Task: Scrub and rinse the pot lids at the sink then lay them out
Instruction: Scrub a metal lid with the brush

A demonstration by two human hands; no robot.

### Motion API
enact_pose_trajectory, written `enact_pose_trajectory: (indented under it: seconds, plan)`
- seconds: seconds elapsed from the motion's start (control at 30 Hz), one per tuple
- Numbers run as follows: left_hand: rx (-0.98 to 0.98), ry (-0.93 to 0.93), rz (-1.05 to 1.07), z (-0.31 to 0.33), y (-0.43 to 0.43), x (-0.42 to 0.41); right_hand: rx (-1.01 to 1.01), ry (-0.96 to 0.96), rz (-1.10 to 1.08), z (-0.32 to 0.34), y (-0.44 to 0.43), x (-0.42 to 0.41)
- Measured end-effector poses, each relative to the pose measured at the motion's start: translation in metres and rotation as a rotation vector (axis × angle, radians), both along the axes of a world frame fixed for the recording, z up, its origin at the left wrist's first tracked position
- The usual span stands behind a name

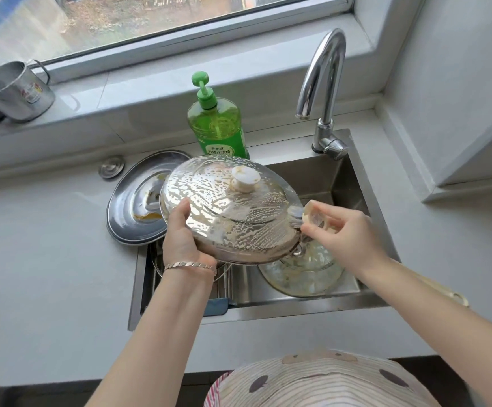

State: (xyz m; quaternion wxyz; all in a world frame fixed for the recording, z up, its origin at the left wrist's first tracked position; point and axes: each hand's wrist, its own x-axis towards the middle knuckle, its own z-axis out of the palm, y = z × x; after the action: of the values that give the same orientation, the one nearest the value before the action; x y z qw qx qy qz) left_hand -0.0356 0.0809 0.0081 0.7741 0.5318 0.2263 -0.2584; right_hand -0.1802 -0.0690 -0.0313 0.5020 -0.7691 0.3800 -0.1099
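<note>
A soapy glass lid with a white knob is held tilted over the sink. My left hand grips its left rim, thumb on top. My right hand pinches a small pale sponge against the lid's right edge. A second glass lid with yellowish residue lies in the sink basin below. A steel lid with food stains rests on the counter, overlapping the sink's left rim.
A green dish soap bottle stands behind the sink. The chrome faucet arches at the back right, not running. Metal cups sit on the window sill at left. A small round metal cap lies on the counter.
</note>
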Motion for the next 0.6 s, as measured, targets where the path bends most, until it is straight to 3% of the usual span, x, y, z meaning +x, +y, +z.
enact_pose_trajectory:
  seconds: [0.1, 0.23, 0.37, 0.53, 0.6]
  plan:
    - [-0.012, -0.023, -0.047, 0.001, 0.005, 0.004, 0.055, -0.039, 0.067, 0.004, 0.008, -0.009]
    - [0.016, -0.031, -0.135, 0.005, 0.004, 0.000, 0.028, 0.027, -0.036, 0.002, -0.009, -0.008]
    - [0.068, -0.041, -0.176, 0.005, 0.001, -0.001, -0.033, -0.101, 0.180, 0.006, 0.022, -0.014]
    - [0.165, -0.053, -0.270, -0.001, 0.001, 0.001, 0.096, 0.154, -0.031, -0.018, -0.014, -0.008]
    - [0.168, -0.054, -0.332, 0.000, 0.000, 0.001, 0.223, 0.102, -0.106, -0.016, -0.022, -0.003]
